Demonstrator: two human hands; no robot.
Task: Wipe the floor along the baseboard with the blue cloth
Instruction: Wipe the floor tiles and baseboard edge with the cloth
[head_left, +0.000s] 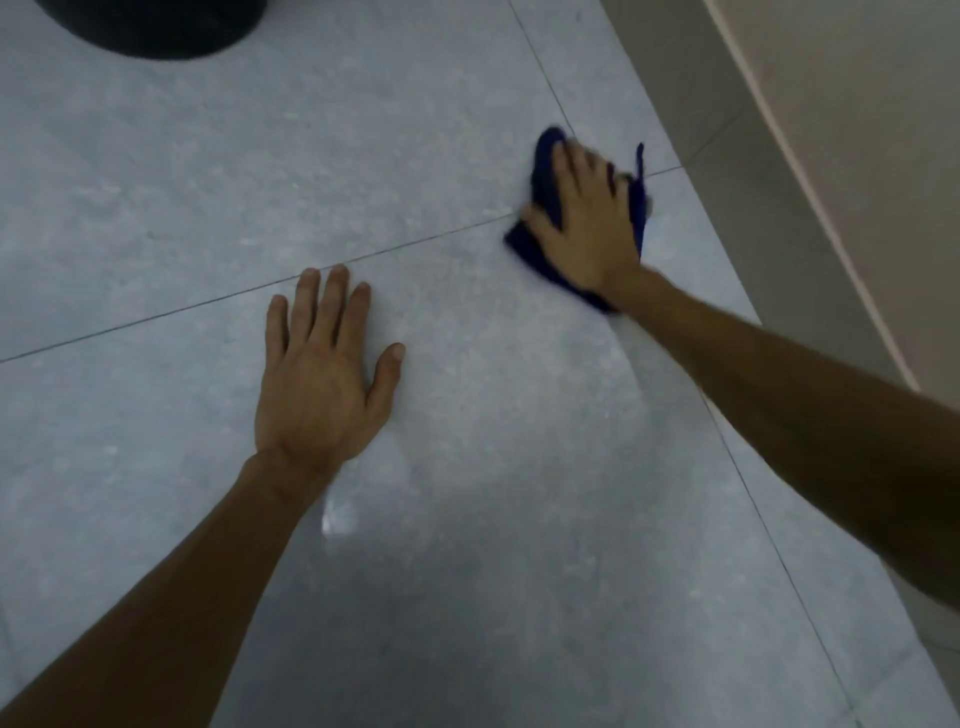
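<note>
Wiping is the step in hand, judging by how the hands lie. Far beyond the left grip (322, 364) and off to its left, a dark round object (156, 26) sits at the top edge of the view; I cannot tell what it is. The left grip is wide: palm down, fingers straight and a little spread, flat on the grey tiled floor (130, 208). It holds nothing and seems to brace the body. A grout line (197, 306) passes just beyond its fingertips and runs on to the right. A pale, wet-looking sheen (337, 519) lies beside its wrist.

Rightward and farther out, the right grip (587, 218) presses down on the blue cloth (540, 171). Its fingers are spread fairly straight over the cloth, not bunched round it. The hand is blurred, so finer detail is unclear. The cloth lies crumpled under the palm on the grout line, and shows past the fingertips, at the thumb side and by the wrist. Right of this grip, near the cloth but apart from it, runs the baseboard (737, 171), with the wall (872, 130) above.

The next move likely calls for sliding the cloth rightward until its edge meets the baseboard. The right grip would then draw it along that line under steady downward pressure while the left grip bears weight.
</note>
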